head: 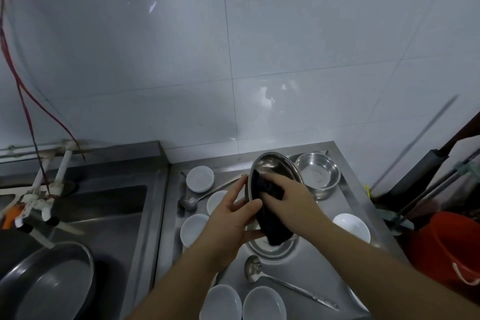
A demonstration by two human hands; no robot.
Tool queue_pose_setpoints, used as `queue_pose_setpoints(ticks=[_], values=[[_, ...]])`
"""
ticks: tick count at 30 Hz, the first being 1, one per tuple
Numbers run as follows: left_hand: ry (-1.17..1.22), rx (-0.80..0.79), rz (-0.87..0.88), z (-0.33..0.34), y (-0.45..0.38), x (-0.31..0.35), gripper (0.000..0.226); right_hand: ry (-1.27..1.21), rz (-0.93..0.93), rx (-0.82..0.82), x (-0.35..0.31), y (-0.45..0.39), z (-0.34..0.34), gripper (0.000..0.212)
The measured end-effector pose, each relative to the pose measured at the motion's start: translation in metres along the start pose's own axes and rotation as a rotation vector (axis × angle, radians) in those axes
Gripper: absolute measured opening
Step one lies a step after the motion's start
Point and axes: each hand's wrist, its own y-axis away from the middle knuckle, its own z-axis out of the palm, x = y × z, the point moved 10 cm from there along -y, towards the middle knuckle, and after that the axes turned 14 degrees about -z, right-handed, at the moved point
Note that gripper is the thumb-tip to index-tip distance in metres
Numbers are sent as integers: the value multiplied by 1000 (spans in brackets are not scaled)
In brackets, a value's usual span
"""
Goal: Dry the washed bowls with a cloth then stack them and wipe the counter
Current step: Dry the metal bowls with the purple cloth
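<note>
My left hand (pixel 235 218) grips the rim of a steel bowl (pixel 272 163), held tilted on edge above the steel counter (pixel 324 267). My right hand (pixel 291 197) presses a dark cloth (pixel 270 210) into the bowl's inside; the cloth hangs down past the lower rim. Under it lies another steel dish (pixel 272 251). A second steel bowl (pixel 317 173) stands upright at the back right. Several white bowls lie around: one at the back (pixel 200 179), one at the left (pixel 193 228), one at the right (pixel 352 226), two at the front (pixel 264 304).
Two steel ladles rest on the counter, one near the front (pixel 285 286), one at the back left (pixel 192 200). A sink (pixel 104 215) with a tap and a large steel basin (pixel 49 286) is to the left. An orange bucket (pixel 449 247) and poles stand beyond the counter's right edge.
</note>
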Motion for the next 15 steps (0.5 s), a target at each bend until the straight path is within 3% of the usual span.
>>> queue_pose_setpoints(ticks=[3, 6, 8, 12, 15], values=[[44, -13, 4, 3, -1, -8, 63, 234, -73, 86, -1, -14, -8, 48], [106, 38, 59, 0, -2, -5, 63, 460, -115, 27, -6, -28, -3, 47], [139, 82, 97, -6, -1, 1, 60, 577, -34, -19, -2, -36, -2, 40], [96, 145, 138, -15, 6, 15, 67, 606, 200, -131, 10, -35, 3, 12], [60, 133, 140, -17, 10, 15, 74, 524, 256, -257, 12, -23, 13, 21]])
